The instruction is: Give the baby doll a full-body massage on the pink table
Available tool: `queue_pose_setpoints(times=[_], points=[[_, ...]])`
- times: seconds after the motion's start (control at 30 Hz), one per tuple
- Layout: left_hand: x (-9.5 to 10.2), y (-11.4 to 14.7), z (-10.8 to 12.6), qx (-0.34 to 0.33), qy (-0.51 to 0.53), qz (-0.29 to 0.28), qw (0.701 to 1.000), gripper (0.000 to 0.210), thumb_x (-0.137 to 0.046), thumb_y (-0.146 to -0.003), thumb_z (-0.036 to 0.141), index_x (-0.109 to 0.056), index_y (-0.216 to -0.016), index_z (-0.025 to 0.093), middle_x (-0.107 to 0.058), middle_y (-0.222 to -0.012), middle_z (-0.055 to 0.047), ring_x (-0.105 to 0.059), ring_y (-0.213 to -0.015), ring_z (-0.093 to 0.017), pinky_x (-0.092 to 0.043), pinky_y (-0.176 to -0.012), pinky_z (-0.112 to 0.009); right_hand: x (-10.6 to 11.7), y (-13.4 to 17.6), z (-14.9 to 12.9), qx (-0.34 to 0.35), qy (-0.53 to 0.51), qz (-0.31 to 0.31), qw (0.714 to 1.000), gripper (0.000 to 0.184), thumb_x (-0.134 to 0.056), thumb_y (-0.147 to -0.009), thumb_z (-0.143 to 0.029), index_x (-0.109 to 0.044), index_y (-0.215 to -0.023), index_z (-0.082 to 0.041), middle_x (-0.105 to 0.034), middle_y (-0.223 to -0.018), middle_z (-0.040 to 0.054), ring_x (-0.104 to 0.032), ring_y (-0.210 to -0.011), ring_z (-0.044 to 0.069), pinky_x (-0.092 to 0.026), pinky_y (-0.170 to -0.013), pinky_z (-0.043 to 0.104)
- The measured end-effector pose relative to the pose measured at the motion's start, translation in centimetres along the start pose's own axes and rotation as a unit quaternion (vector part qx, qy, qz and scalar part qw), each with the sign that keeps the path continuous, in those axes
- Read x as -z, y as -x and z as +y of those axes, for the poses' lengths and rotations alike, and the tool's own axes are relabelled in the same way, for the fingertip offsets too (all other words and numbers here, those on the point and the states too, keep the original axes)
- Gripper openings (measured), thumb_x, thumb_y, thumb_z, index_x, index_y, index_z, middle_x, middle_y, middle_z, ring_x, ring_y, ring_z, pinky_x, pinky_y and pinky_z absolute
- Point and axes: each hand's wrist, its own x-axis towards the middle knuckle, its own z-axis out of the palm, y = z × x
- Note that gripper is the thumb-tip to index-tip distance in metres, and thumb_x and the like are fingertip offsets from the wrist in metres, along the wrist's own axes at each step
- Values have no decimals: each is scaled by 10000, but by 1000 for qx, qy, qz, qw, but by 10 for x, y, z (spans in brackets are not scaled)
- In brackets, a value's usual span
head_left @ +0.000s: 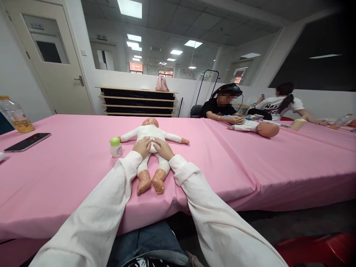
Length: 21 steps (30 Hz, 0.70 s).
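A baby doll (151, 132) in a white suit lies on its back on the pink-covered table (211, 163), feet towards me and arms spread. My left hand (143, 147) rests flat on the left side of its belly, fingers stretched out. On the other side of the belly lies my right hand (163, 148), also flat with extended fingers. The fingertips of both hands almost meet at the middle of the doll. Close to the doll's hand on the left stands a small white jar (116, 147) with a green lid.
On the left are a phone (28, 142) and a bottle of yellow liquid (17, 114). Across the table a person in black (219, 107) handles another doll (257, 127). Beyond sits a person in white (280, 105). Stacked boards (136, 102) stand by the wall.
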Motion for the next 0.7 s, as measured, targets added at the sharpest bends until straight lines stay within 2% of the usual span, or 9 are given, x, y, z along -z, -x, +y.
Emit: queue_pose_setpoints(times=[0.07,0.1,0.17,0.23,0.3,0.37,0.47,0.6,0.7], points=[[1,0,2,64,-10,-3,998,425,-328,-893,268,-474,-1281,175,-404,-1386,-60,-309,-1307,-242,-304,-1045,-403,-2,0,1,-58,25,-9,998,452,-412,-883,-330,-453,-1289,-136,-405,-1385,96,-341,-1294,185,-281,-1045,310],[2,1,3,86,-17,-1,996,429,-337,-891,285,-473,-1280,166,-396,-1391,-69,-305,-1307,-250,-310,-1039,-401,-1,1,0,-85,35,-8,996,486,-421,-878,-358,-431,-1303,-123,-397,-1388,109,-343,-1292,197,-291,-1038,318],[5,3,7,102,-37,8,994,415,-358,-881,306,-514,-1231,146,-470,-1327,-96,-382,-1256,-249,-352,-1003,-372,1,3,-2,-108,47,9,993,473,-436,-870,-388,-471,-1260,-122,-486,-1309,117,-437,-1213,200,-351,-983,306],[7,5,10,91,-63,21,994,368,-367,-874,305,-585,-1122,142,-585,-1171,-111,-498,-1136,-238,-403,-939,-346,5,5,-6,-93,53,36,994,358,-452,-866,-361,-568,-1128,-146,-597,-1142,89,-530,-1080,180,-399,-910,276],[8,6,11,50,-72,29,996,326,-374,-870,289,-628,-1022,151,-637,-1029,-107,-559,-1026,-222,-431,-891,-330,7,6,-8,-54,53,46,996,250,-465,-863,-303,-627,-997,-166,-636,-1003,58,-562,-988,158,-413,-870,248],[6,5,11,-9,-49,34,998,303,-381,-869,252,-635,-1008,164,-643,-1020,-93,-558,-1036,-202,-423,-911,-314,8,5,-8,-18,38,41,998,217,-469,-858,-250,-642,-961,-170,-640,-972,48,-565,-972,146,-411,-870,232],[3,2,8,-44,-6,34,998,329,-380,-867,202,-602,-1108,174,-605,-1158,-62,-479,-1172,-179,-362,-1000,-306,4,2,-4,-5,8,37,999,277,-434,-866,-205,-608,-1075,-152,-608,-1125,65,-520,-1089,140,-370,-953,236],[1,4,9,40,-19,21,999,384,-371,-869,223,-546,-1208,186,-476,-1331,-44,-346,-1287,-231,-300,-1047,-394,-1,3,-3,-75,-4,18,997,386,-413,-879,-251,-504,-1241,-154,-432,-1367,79,-383,-1264,168,-302,-1038,291],[6,8,11,78,-33,16,996,379,-362,-869,239,-563,-1186,184,-518,-1290,-54,-407,-1244,-223,-332,-1016,-362,1,5,-5,-129,-2,39,991,362,-399,-882,-278,-547,-1192,-162,-530,-1276,76,-486,-1172,179,-372,-972,288]])
